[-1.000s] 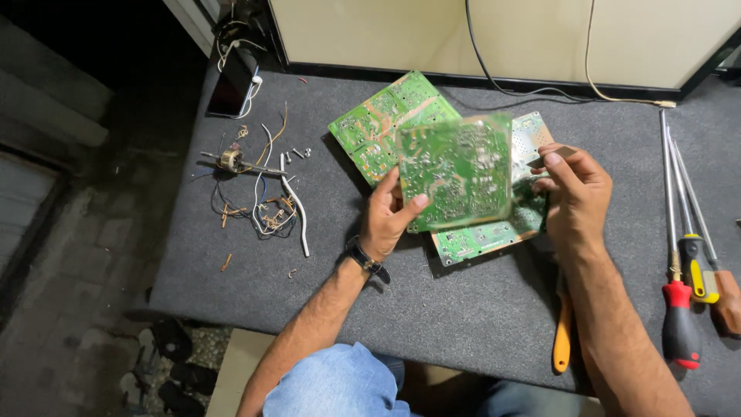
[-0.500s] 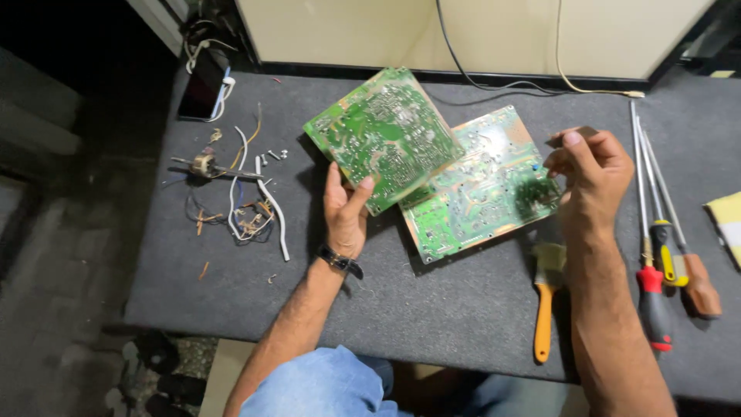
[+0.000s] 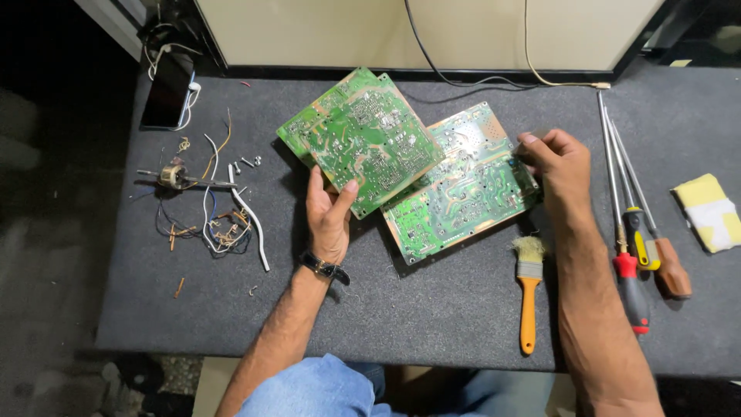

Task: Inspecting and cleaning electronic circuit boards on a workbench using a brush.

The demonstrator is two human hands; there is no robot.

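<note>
The upper circuit board (image 3: 367, 143) is gripped at its lower edge by the left hand (image 3: 330, 208). The lower circuit board (image 3: 463, 185), mid-bench, is pinched at its right edge by the right hand (image 3: 559, 166). A brush (image 3: 529, 289) lies toward the front edge, screwdrivers (image 3: 637, 232) toward the right edge.

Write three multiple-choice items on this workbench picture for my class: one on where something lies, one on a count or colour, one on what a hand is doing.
1. Where does the brush lie?
A. On top of the phone
B. On the mat near the right forearm, below the boards
C. Among the loose wires

2. How many screwdrivers lie at the right of the mat?
A. One
B. Three
C. Six

3. What is the left hand doing?
A. Gripping the edge of the upper circuit board
B. Resting flat on the mat
C. Holding the brush

Answers: 1 B, its orange handle lies on the grey mat beside the arm. 2 B, three shafts and three handles show. 3 A, thumb and fingers clasp the board's lower edge.
</note>
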